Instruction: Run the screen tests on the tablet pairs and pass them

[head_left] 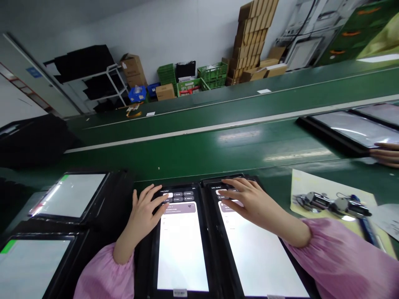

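Two tablets with lit white screens lie side by side in front of me. On the left tablet (182, 253), a settings panel with several tiles shows at the top. My left hand (149, 207) is over that tablet's upper left corner, fingers spread, fingertips at the tiles. Over the top of the right tablet (264, 261), my right hand (246, 197) stretches out with its fingers apart, covering most of a similar panel. Neither hand grips anything. Whether the fingertips press the glass I cannot tell.
More tablets (70, 195) lie at the left, with green marks on their screens. At right, metal tools (324, 201) and a blue pen rest on yellow paper (301, 182). A co-worker's hand (386, 154) touches a tablet (355, 126). A green conveyor (193, 153) runs across behind.
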